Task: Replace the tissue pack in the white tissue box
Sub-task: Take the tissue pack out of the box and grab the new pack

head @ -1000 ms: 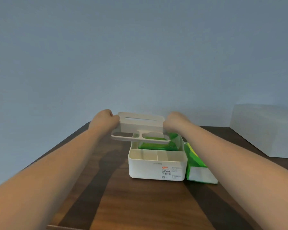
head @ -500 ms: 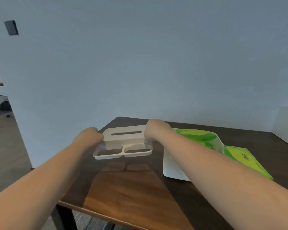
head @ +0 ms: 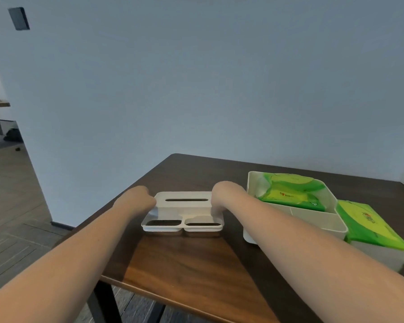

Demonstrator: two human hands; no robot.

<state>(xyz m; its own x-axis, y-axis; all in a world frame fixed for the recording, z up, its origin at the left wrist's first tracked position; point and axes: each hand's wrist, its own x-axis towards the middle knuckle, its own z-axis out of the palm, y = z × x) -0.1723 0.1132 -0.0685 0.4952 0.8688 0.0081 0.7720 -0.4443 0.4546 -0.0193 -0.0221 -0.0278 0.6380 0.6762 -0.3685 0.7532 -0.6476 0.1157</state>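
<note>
Here, dark wooden table (head: 184, 264), pale wall (head: 196, 78), both hands (head: 135, 201) gripping white lid (head: 184, 207)

My dark wooden table (head: 187, 264) fills the lower frame, holding a white lid (head: 184, 212) at centre, an open white tissue box (head: 296, 220) right, and a green tissue pack (head: 369, 224) far right.
</note>
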